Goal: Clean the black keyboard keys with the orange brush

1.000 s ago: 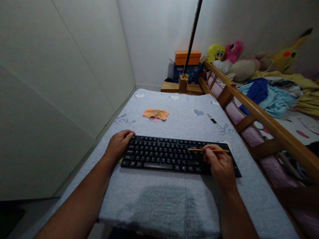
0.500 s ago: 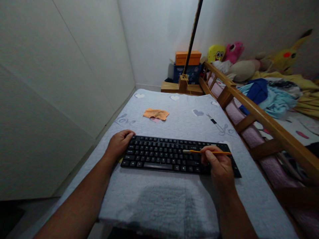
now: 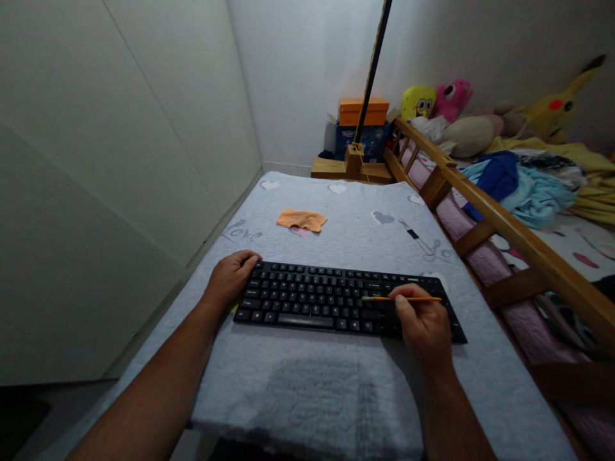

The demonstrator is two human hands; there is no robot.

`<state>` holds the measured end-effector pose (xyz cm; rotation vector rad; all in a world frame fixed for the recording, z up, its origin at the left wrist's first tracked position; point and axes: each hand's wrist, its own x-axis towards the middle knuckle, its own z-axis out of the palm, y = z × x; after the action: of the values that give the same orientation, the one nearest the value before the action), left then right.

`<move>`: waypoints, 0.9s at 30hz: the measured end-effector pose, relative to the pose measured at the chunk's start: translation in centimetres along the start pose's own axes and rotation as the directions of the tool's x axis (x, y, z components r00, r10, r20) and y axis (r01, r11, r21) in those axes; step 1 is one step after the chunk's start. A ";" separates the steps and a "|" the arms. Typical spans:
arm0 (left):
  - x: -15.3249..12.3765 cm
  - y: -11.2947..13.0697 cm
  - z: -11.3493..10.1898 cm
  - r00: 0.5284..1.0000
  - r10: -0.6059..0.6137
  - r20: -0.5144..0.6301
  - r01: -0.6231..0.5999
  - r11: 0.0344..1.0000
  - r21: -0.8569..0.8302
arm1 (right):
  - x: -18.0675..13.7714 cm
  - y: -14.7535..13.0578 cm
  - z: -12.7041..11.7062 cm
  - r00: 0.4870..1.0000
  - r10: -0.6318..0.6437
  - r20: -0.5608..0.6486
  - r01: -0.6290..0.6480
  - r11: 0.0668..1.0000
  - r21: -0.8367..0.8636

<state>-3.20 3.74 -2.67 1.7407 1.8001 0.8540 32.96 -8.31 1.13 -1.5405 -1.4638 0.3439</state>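
Observation:
A black keyboard (image 3: 317,298) lies across a pale blue quilted surface (image 3: 346,218). My left hand (image 3: 229,276) rests curled on the keyboard's left end, holding it steady. My right hand (image 3: 423,323) is pinched round a thin orange stick (image 3: 413,299) with a pale tip. The tip touches the keys right of the keyboard's middle.
An orange cloth (image 3: 302,219) lies further back on the quilt, and a small dark tool (image 3: 414,234) lies to its right. A wooden bed rail (image 3: 500,218) runs along the right, with clothes and plush toys (image 3: 435,99) behind it. A white wall (image 3: 120,160) closes the left. Boxes (image 3: 362,121) stand at the back.
The stick's tip slid left over the keys, then came back right and slightly nearer to me with my right hand. My left hand has stayed in place.

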 end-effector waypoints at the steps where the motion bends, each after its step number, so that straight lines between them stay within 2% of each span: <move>1: 0.0 0.1 0.0 1.000 -0.003 0.000 0.003 1.000 -0.004 | -0.1 0.2 -0.1 1.000 -0.005 -0.029 0.005 1.000 0.002; 4: 0.0 0.2 -0.1 1.000 -0.008 0.004 0.008 1.000 -0.016 | -0.6 0.9 -0.1 0.995 0.034 -0.097 -0.024 0.995 0.100; 6: 0.0 0.3 -0.1 1.000 -0.007 0.008 0.007 1.000 -0.015 | -0.8 1.2 0.1 0.992 0.086 -0.096 -0.063 0.974 0.219; 9: 0.1 0.2 -0.1 1.000 -0.006 0.013 0.006 1.000 -0.010 | -0.9 0.9 0.6 0.994 0.111 0.002 -0.104 0.925 0.366; 11: 0.1 0.2 -0.1 1.000 -0.004 0.015 0.004 1.000 -0.004 | -0.8 0.5 0.9 0.992 0.098 0.083 -0.123 0.908 0.400; 14: 0.1 0.2 -0.1 1.000 -0.010 0.015 0.011 1.000 -0.008 | -0.7 0.0 1.3 0.984 0.089 0.157 -0.145 0.905 0.399; 19: 0.0 0.2 -0.1 1.000 -0.014 0.012 0.014 1.000 -0.026 | -0.6 0.2 1.5 0.972 0.106 0.208 -0.170 0.931 0.324; 27: 0.1 -0.1 -0.1 1.000 0.004 0.018 -0.004 1.000 -0.025 | -0.1 0.0 0.2 0.996 0.027 0.082 -0.032 0.998 0.059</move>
<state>-3.31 3.81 -2.68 1.7321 1.7677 0.8558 32.78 -8.28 0.99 -1.5165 -1.4808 0.4690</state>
